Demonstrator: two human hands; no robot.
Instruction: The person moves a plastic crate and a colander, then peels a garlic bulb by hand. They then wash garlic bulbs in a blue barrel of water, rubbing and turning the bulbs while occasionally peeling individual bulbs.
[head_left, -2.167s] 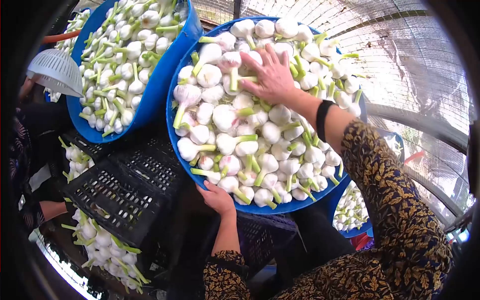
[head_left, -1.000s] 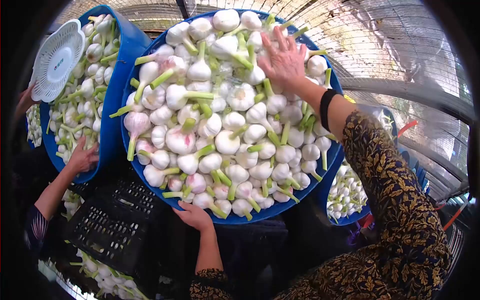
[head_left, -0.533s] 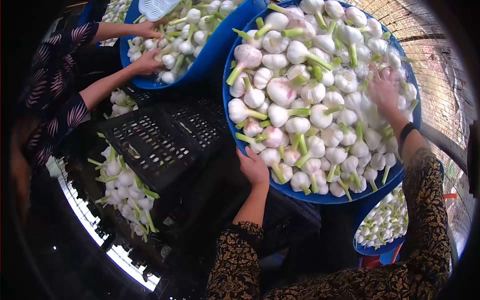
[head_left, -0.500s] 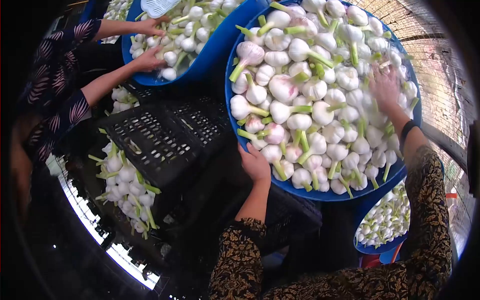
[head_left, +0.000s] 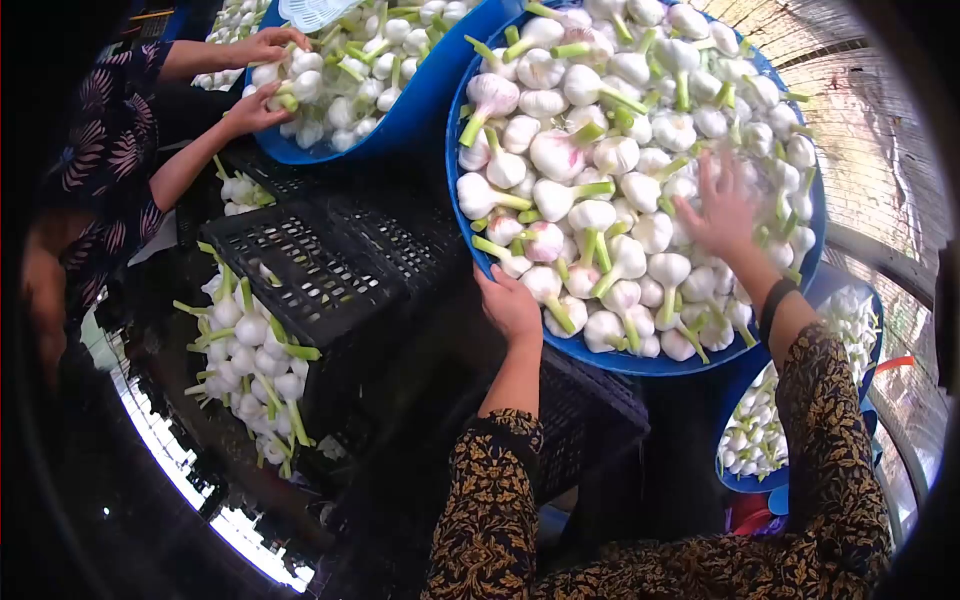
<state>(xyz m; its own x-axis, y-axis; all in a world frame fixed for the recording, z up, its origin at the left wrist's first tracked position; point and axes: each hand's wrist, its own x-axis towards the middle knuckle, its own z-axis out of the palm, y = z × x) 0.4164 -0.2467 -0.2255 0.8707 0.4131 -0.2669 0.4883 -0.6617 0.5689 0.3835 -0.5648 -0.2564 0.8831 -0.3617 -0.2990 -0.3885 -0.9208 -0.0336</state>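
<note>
A large round blue tub (head_left: 640,366) fills the upper right, heaped with white garlic bulbs (head_left: 560,152), some tinged purple, with short green stems. At the tub's lower left, my left hand (head_left: 512,308) grips the rim, some of its fingers hidden. My right hand (head_left: 722,208), with a dark band at the wrist, lies over the garlic on the right side of the tub. Its fingers are spread and slightly blurred, and no bulb shows in its grasp. Part of the garlic beyond it looks hazy.
Another person's hands (head_left: 265,108) hold garlic over a second blue tub (head_left: 420,78), where a white plastic basket (head_left: 310,12) also sits. Black crates (head_left: 300,265) stand left of centre, beside piled garlic (head_left: 245,365). Lower right is another garlic-filled blue tub (head_left: 752,484).
My right hand has moved left and toward me across the garlic. My left hand stays at the rim. The other person's hands have drawn left and lifted some garlic.
</note>
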